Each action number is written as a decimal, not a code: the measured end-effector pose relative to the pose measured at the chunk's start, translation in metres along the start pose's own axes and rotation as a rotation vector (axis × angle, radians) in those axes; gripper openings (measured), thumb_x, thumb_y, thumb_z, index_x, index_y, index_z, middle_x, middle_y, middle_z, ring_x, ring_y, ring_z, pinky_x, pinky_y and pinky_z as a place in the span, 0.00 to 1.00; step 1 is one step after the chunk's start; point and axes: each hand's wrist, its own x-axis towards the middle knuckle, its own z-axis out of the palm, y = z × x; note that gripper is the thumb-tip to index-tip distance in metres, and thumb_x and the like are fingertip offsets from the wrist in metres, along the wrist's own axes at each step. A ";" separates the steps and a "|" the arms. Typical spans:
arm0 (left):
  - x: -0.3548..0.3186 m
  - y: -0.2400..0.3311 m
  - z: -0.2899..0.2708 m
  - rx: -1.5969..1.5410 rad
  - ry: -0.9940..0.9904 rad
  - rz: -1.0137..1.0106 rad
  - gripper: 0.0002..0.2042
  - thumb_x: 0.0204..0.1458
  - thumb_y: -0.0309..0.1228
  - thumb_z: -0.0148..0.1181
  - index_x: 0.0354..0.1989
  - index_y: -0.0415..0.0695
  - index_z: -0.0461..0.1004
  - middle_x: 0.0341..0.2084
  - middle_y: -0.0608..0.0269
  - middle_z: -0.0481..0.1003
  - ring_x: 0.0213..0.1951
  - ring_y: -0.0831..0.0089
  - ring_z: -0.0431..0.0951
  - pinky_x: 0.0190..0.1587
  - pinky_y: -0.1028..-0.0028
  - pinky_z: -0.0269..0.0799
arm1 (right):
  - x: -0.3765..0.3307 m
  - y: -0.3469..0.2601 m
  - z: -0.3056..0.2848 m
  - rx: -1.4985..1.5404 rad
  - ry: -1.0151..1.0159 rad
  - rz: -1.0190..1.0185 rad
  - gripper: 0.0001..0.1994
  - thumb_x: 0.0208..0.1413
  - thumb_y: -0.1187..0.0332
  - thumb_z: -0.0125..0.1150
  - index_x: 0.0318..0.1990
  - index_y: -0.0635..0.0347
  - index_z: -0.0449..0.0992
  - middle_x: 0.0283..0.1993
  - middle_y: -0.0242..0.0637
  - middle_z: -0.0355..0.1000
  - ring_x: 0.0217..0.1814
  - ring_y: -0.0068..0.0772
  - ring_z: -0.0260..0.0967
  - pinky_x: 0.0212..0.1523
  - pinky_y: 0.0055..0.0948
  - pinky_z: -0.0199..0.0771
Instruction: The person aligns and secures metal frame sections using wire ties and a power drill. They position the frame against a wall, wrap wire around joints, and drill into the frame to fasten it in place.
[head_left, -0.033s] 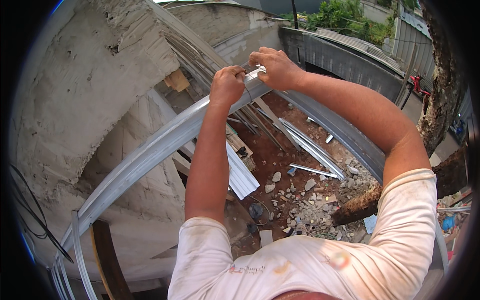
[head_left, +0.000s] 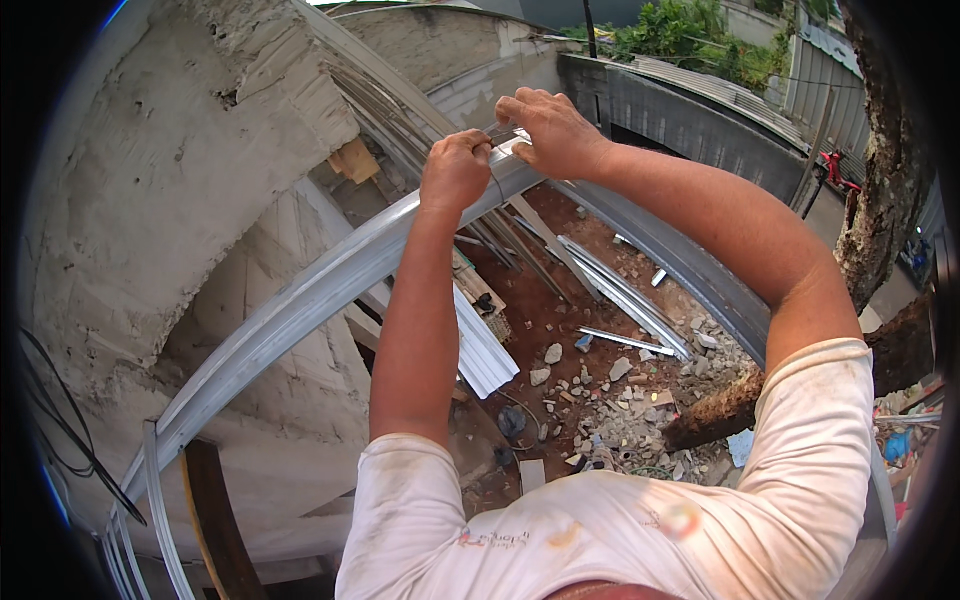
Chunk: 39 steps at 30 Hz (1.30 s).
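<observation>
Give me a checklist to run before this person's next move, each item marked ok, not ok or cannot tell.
1. Both hands in view: ok; left hand and right hand are at the silver beam's far part.
2. Left hand gripping the thin wire: cannot tell; its fingers are bunched beside it.
3. Wire tight: cannot tell.
4. Ground below free of debris: not ok; rubble and metal strips lie there.
5. Footing secure: cannot tell; feet out of view.

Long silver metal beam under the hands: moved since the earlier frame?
No: the long silver metal beam shows no visible shift in any direction against the rough grey concrete wall.
</observation>
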 end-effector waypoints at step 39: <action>0.002 0.006 -0.002 0.095 -0.175 -0.090 0.22 0.47 0.36 0.72 0.52 0.48 0.79 0.45 0.50 0.80 0.49 0.57 0.80 0.52 0.61 0.73 | 0.009 -0.016 -0.018 -0.228 -0.431 0.162 0.12 0.54 0.71 0.57 0.43 0.53 0.83 0.46 0.42 0.80 0.51 0.41 0.78 0.50 0.40 0.79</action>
